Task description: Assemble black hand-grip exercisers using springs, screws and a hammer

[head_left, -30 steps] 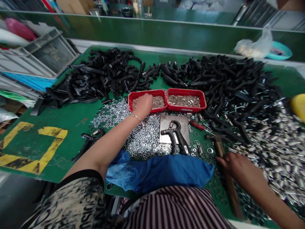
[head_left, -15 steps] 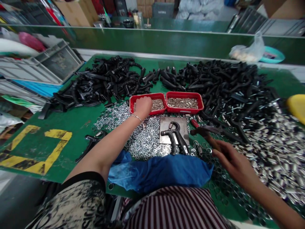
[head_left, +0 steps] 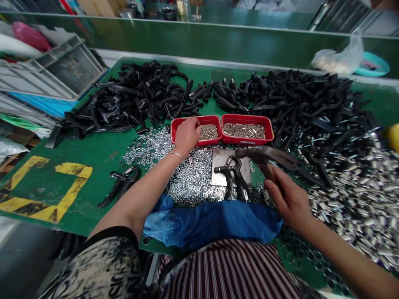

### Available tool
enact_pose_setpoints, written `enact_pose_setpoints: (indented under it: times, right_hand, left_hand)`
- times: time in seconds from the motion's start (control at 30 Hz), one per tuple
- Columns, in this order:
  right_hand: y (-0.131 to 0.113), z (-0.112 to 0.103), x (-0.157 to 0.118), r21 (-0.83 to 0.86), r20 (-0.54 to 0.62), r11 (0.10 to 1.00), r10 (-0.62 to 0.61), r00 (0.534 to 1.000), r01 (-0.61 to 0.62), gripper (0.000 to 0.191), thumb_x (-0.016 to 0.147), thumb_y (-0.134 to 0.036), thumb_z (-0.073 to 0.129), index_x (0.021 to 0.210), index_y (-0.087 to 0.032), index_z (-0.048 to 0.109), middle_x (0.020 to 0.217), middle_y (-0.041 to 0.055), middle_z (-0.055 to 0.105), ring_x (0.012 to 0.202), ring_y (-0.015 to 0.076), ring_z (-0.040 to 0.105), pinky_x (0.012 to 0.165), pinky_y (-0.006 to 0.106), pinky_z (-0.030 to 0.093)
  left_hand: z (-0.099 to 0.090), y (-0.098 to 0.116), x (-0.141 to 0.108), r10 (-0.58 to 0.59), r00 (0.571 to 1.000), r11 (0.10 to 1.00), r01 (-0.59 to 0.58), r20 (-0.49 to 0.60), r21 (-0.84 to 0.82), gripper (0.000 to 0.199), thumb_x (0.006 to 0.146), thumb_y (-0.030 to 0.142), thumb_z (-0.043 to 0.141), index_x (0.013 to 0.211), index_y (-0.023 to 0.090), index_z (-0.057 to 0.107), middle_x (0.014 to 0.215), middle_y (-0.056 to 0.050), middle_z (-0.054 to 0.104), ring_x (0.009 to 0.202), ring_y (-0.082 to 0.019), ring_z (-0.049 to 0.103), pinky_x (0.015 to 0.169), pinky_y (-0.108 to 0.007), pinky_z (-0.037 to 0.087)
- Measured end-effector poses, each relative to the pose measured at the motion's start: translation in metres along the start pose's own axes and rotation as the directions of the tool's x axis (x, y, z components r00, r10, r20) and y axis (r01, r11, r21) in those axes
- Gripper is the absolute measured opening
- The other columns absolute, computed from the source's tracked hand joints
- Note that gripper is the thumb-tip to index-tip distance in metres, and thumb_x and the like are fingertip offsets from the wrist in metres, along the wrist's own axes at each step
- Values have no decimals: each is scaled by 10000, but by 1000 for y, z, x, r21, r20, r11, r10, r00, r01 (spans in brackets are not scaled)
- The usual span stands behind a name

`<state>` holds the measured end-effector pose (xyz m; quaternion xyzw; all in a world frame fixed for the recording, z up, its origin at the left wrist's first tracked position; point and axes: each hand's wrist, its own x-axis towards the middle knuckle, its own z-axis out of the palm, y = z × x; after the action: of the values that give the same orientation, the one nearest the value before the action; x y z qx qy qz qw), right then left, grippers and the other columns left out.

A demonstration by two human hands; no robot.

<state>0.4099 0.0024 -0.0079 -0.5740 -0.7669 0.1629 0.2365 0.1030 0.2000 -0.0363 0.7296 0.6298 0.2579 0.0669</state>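
My left hand (head_left: pixel 188 135) is over the left red tray (head_left: pixel 172 132), which contains tiny metal pins. Its fingers curl down, and whatever they pinch is hidden. In my right hand (head_left: pixel 289 199) is a hammer (head_left: pixel 264 164), gripped by its handle. The dark hammer head hovers close to a black hand gripper (head_left: pixel 240 176) with a small spring, lying on a square steel plate (head_left: pixel 218 155). Another hand gripper (head_left: pixel 120 185) lies on the green table left of my forearm. Silvery washers and nuts (head_left: pixel 183 185) spread around the plate.
A second red tray (head_left: pixel 270 129) of pins adjoins the first. Black handles (head_left: pixel 137 95) are heaped at the back left, more handles (head_left: pixel 299 93) at the back right. Metal sleeves (head_left: pixel 361 199) pile up at right. Blue cloth (head_left: pixel 215 224) covers the front edge. Grey crates (head_left: pixel 71 74) stand left.
My right hand has raised the hammer and brought it left, nearer the plate. My left hand stays at the left tray, its fingers shifting slightly. The camera view has tilted a little downward.
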Motion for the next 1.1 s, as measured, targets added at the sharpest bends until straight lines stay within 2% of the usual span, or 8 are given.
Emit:
enact_pose_setpoints:
  times: [0.1, 0.17, 0.33, 0.57, 0.77, 0.87, 1.03, 1.1]
  right_hand:
    - [11, -3, 0, 16, 168, 1000, 18, 986, -20, 468, 1010, -381, 490, 1451, -233, 535, 1294, 112, 701, 1055, 305, 722, 860, 457, 599]
    - [16, -7, 1, 102, 232, 989, 81, 969, -107, 447, 1012, -412, 495, 1426, -259, 564, 1208, 79, 741, 945, 266, 742, 802, 410, 606]
    - [15, -9, 0, 332, 49, 883, 336, 941, -332, 500, 983, -489, 538, 1418, -244, 557, 887, 47, 747, 665, 203, 670, 570, 314, 550]
    - [27, 8, -22, 619, 192, 599, 512, 837, -508, 552, 942, -521, 588, 1413, -238, 534, 822, 25, 700, 467, 141, 495, 375, 257, 395]
    - [35, 9, -27, 624, 205, 577, 530, 823, -527, 576, 926, -526, 613, 1414, -230, 537, 831, 31, 713, 477, 135, 493, 384, 249, 391]
    - [33, 11, -25, 664, 203, 557, 509, 836, -500, 561, 926, -518, 618, 1405, -235, 542, 839, 33, 720, 474, 136, 499, 376, 245, 387]
    - [34, 12, -24, 651, 211, 570, 499, 841, -502, 568, 927, -522, 610, 1407, -227, 534, 852, 45, 736, 475, 148, 524, 366, 257, 411]
    - [35, 9, -20, 607, 205, 620, 482, 852, -497, 576, 951, -519, 572, 1441, -222, 509, 872, 49, 740, 486, 150, 538, 372, 261, 424]
  left_hand:
    - [-6, 24, -18, 125, 992, 989, -125, -10, -77, 150, 981, 267, 521, 979, 199, 655, 1067, -94, 691, 1062, -235, 603, 986, -400, 462]
    - [-6, 44, -34, 250, 964, 954, -228, 94, -196, 151, 983, 282, 530, 973, 211, 663, 1041, -74, 699, 1043, -221, 615, 971, -386, 474]
    - [16, 73, -56, 308, 883, 902, -154, 353, -402, 145, 944, 253, 560, 935, 201, 695, 979, -65, 728, 920, -200, 664, 861, -361, 524]
    - [31, 75, -42, 307, 858, 934, -191, 411, -301, 150, 932, 237, 573, 915, 186, 713, 970, -84, 745, 879, -219, 682, 805, -368, 521]
    - [27, 80, -45, 330, 841, 943, -273, 428, -191, 151, 944, 227, 553, 930, 181, 697, 969, -89, 726, 897, -227, 666, 794, -367, 513]
    - [27, 83, -50, 406, 815, 909, -405, 414, -94, 168, 968, 215, 521, 929, 168, 677, 952, -99, 705, 922, -241, 646, 816, -376, 492]
    - [32, 85, -59, 630, 674, 701, -707, 385, 93, 222, 997, 159, 437, 975, 151, 658, 985, -135, 669, 975, -282, 584, 861, -431, 434]
    - [34, 83, -60, 637, 661, 686, -721, 398, 100, 214, 1001, 161, 439, 996, 142, 652, 1008, -138, 665, 987, -286, 575, 854, -424, 427]
